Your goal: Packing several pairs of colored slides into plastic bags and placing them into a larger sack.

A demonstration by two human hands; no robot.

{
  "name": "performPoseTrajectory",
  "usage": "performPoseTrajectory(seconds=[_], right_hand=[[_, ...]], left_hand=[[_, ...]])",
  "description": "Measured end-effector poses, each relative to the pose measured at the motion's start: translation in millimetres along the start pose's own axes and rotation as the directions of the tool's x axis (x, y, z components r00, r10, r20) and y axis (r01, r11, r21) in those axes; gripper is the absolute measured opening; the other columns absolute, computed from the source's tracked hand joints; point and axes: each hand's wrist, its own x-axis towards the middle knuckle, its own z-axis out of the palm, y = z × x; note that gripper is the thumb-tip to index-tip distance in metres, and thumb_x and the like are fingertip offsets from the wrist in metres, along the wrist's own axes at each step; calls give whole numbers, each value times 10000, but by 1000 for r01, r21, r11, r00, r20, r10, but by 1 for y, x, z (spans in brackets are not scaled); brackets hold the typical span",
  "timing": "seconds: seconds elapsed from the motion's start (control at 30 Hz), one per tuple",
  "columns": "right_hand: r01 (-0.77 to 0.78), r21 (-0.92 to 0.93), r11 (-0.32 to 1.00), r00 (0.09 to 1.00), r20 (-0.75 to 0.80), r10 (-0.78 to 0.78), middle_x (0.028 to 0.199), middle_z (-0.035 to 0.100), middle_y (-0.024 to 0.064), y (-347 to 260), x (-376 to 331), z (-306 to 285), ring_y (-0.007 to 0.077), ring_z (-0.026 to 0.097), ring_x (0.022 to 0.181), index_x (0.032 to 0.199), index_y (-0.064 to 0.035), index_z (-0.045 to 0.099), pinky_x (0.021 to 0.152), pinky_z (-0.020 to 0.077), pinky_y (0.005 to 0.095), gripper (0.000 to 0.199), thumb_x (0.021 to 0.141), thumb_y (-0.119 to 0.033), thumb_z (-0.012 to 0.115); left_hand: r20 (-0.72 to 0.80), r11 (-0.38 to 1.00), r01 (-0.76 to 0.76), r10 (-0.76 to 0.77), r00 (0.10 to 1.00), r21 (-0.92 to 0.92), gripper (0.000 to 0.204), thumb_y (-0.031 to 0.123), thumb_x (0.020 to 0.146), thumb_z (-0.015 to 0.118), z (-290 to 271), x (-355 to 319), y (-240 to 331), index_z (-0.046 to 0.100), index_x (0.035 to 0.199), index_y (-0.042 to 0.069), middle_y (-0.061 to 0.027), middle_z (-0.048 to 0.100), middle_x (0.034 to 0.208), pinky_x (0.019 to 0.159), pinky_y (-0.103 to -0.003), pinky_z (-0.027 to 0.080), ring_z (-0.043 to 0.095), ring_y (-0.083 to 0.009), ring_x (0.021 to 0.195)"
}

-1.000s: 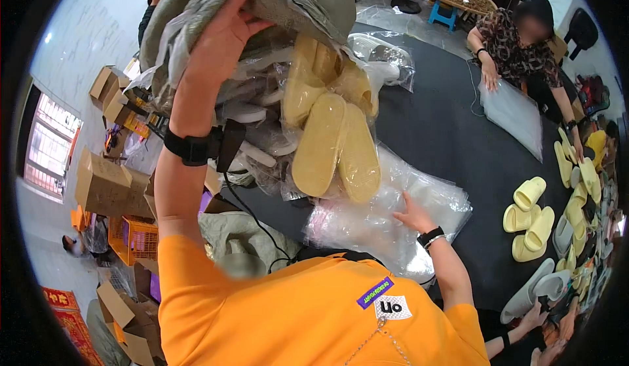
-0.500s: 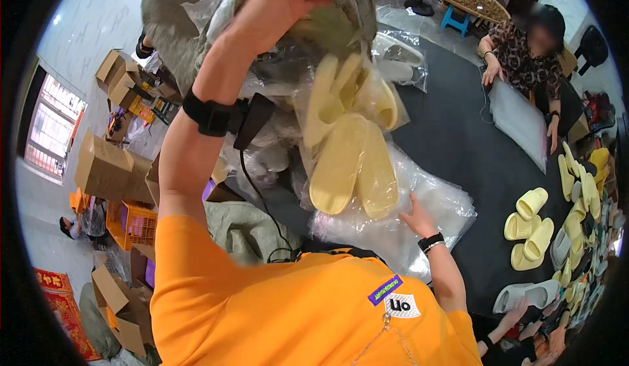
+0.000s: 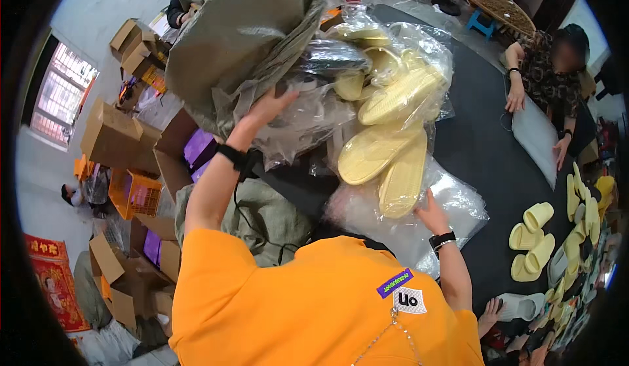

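My left hand (image 3: 267, 109) reaches to the mouth of a grey-green woven sack (image 3: 242, 45), its fingers stretched out against a clear plastic bag (image 3: 301, 127). What lies under its palm is hidden. Beside the sack several pairs of pale yellow slippers (image 3: 400, 94) in clear bags are heaped together. The nearest yellow pair (image 3: 370, 155) lies soles up on a stack of clear plastic bags (image 3: 367, 215). My right hand (image 3: 434, 216) rests on that stack by the slipper tips, finger and thumb apart. A dark bagged item (image 3: 334, 57) sits next to the sack.
Loose yellow slippers (image 3: 532, 241) and a grey pair (image 3: 521, 306) lie on the dark table (image 3: 475, 150) at the right. Across it a person (image 3: 547, 77) handles a stack of clear bags (image 3: 534, 136). Cardboard boxes (image 3: 118, 136) and an orange crate (image 3: 134, 192) stand at the left.
My left hand has come down from the top of the sack. The sack has shifted left, showing more bagged yellow slippers on the table. My right hand stays by the slipper tips.
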Motion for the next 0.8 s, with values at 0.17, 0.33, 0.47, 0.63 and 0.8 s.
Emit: performPoseTrajectory(seconds=[0.17, 0.33, 0.47, 0.63, 0.8], right_hand=[[-45, 8, 999, 999, -22, 45, 1120, 565, 225, -3, -5, -4, 401, 551, 1005, 1406, -205, 175, 845, 428, 457, 806, 745, -396, 594], [-12, 38, 999, 1000, -21, 12, 1155, 547, 220, -4, -5, -3, 392, 543, 1026, 1404, -193, 180, 852, 428, 452, 805, 742, -375, 601], [-55, 23, 998, 998, -2, 55, 1175, 537, 215, -8, -9, -9, 381, 538, 1041, 1398, -173, 201, 857, 427, 447, 793, 742, -361, 604], [-21, 32, 999, 1000, -18, 21, 1171, 538, 213, -10, -10, -8, 385, 540, 1030, 1393, -152, 214, 856, 429, 443, 794, 735, -346, 614], [-5, 34, 999, 999, -53, 7, 1144, 550, 223, -9, -10, -7, 393, 545, 1013, 1387, -151, 223, 847, 434, 447, 779, 739, -330, 617]], left_hand=[[398, 964, -158, 61, 915, 215, 966, 289, 621, 752, -19, -47, 21, 208, 1408, 154, -181, 219, 1429, 1077, -406, 164, 182, -360, 1319], [250, 660, -379, 286, 925, 649, 964, 218, 587, 760, -6, -35, -29, 237, 1396, 256, -173, 319, 1358, 999, -445, 264, 299, -406, 1217], [244, 503, -475, 458, 855, 722, 756, 105, 664, 632, 11, -6, -22, 339, 1350, 228, -118, 487, 1125, 776, -408, 376, 457, -304, 964], [239, 475, -559, 577, 781, 679, 520, 81, 718, 540, 35, 25, -28, 498, 1227, 182, -67, 554, 921, 703, -388, 380, 501, -235, 858], [193, 460, -639, 699, 689, 616, 384, 102, 731, 528, 73, 34, 5, 568, 1108, 160, -54, 570, 840, 701, -380, 391, 528, -219, 824]])
